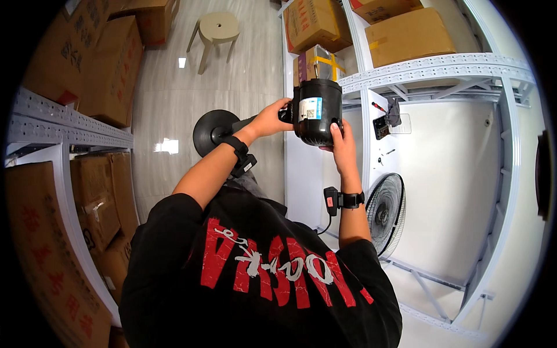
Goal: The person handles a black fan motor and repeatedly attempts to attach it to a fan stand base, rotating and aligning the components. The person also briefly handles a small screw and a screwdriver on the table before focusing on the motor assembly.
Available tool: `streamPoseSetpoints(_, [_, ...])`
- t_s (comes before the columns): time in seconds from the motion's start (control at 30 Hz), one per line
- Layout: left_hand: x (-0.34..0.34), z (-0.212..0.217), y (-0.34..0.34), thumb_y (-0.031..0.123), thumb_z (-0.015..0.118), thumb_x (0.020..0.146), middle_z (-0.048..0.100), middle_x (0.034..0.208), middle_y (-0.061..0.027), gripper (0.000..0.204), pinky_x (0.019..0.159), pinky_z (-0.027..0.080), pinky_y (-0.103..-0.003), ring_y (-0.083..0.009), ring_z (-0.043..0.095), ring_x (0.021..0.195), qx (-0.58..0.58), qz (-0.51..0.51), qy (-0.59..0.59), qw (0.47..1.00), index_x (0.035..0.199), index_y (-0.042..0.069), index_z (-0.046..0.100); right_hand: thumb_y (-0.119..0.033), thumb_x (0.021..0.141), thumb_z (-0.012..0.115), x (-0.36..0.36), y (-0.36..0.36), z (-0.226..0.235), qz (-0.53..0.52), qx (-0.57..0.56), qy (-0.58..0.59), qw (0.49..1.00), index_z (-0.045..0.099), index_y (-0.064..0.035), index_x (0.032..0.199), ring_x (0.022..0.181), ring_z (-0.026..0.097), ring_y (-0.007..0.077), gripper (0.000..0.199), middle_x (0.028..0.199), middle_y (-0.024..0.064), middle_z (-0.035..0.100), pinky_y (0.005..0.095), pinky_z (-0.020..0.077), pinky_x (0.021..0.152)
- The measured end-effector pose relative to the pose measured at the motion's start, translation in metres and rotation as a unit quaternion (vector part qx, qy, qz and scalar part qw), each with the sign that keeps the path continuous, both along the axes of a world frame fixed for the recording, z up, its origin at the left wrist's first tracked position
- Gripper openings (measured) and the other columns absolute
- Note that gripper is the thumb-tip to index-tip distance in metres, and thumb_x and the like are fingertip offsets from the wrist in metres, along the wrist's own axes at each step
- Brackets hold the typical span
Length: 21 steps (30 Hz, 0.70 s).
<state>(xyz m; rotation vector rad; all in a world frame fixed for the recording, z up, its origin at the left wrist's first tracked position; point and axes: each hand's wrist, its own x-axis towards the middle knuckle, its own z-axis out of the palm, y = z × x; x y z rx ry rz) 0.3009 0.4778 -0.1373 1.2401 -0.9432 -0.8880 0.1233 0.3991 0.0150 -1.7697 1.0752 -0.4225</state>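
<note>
Both my hands hold a black, rounded fan motor housing (329, 107) out in front of me, over the edge of the white shelf. A white and blue label (310, 108) faces up on its side. My left hand (271, 120) is closed on the housing's left side, partly hidden by it. From below right, my right hand (342, 145) grips the lower edge, thumb on the black surface. Beneath my left forearm a round black stand base (213, 132) rests on the floor. A wire fan grille (385, 214) lies beside my right forearm.
Small tools, including a red-handled screwdriver (378, 107), a grey cloth (393, 112) and loose small parts (381, 158), lie on the white shelf. A beige stool (218, 29) stands ahead. Cardboard boxes (113, 72) fill the left racks; more boxes (409, 37) sit at far right.
</note>
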Motion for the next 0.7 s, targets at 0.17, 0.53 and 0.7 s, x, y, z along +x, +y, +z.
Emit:
streamPoseSetpoints(0.17, [0.002, -0.019, -0.004, 0.016, 0.081, 0.074, 0.053, 0.133, -0.0103, 0.077, 0.104, 0.041, -0.035, -0.0214, 0.051, 0.123, -0.064, -0.031, 0.032, 0.997, 0.139, 0.004, 0.042, -0.035, 0.095, 0.057, -0.012, -0.011, -0.005, 0.004, 0.037, -0.025, 0.999, 0.045, -0.0004, 0.135, 0.091, 0.066, 0.0203, 0.054, 0.112, 0.0131, 0.059, 0.0301, 0.0599, 0.064])
streamPoseSetpoints(0.53, [0.042, -0.026, -0.035, -0.006, 0.071, 0.077, 0.057, 0.125, -0.0045, 0.064, 0.102, 0.041, -0.029, -0.0135, 0.054, 0.111, 0.027, -0.284, 0.197, 0.938, 0.134, 0.001, 0.043, -0.039, 0.095, 0.054, -0.024, -0.029, -0.016, 0.05, 0.026, -0.033, 0.998, 0.045, -0.0043, 0.139, 0.097, 0.064, 0.0194, 0.057, 0.118, 0.0105, 0.059, 0.0329, 0.0586, 0.074])
streamPoseSetpoints(0.7, [0.037, -0.034, -0.04, -0.004, 0.076, 0.072, 0.057, 0.125, -0.0044, 0.069, 0.105, 0.039, -0.031, -0.0157, 0.052, 0.118, 0.001, -0.274, 0.212, 0.938, 0.133, 0.002, 0.044, -0.038, 0.087, 0.068, -0.006, -0.025, 0.004, 0.068, -0.054, 0.141, 0.986, 0.045, 0.0035, 0.134, 0.103, 0.063, 0.025, 0.067, 0.118, 0.0153, 0.062, 0.0339, 0.0528, 0.085])
